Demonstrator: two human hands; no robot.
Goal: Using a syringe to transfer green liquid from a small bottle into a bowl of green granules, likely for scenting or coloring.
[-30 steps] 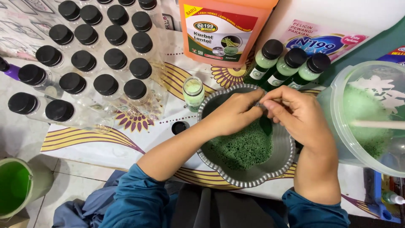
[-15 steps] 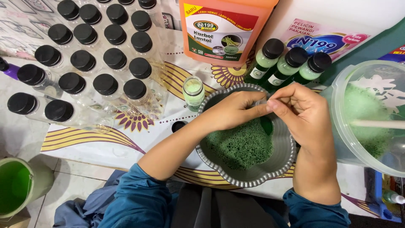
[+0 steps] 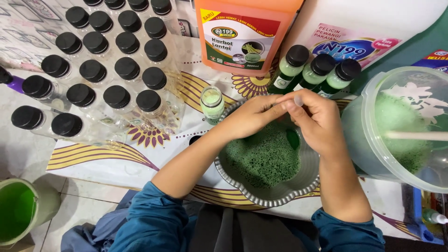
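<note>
A patterned mat (image 3: pixel 93 154) is seen spread over the work surface; at its right edge a clear plastic bucket (image 3: pixel 373 154) of foamy green liquid is placed, a pale stick (image 3: pixel 415 135) laid across its mouth; an orange jug (image 3: pixel 247 32) is stood at the back; rows of black-capped clear bottles (image 3: pixel 107 60) are massed to the left, apparently kept apart from three capped bottles of green liquid (image 3: pixel 317 72) set by the jug; a scalloped metal bowl (image 3: pixel 261 198) of frothy green liquid is kept directly below the hands, probably so that drips are caught; an uncapped small bottle (image 3: pixel 212 103), filled pale green, is left just beside its rim; the left hand (image 3: pixel 249 116) and right hand (image 3: pixel 317 121) are brought together above the bowl, fingers curled and pinched; a small whitish piece (image 3: pixel 298 100) is held at the right fingertips, its kind not discernible; what the left hand grips cannot be told.
</note>
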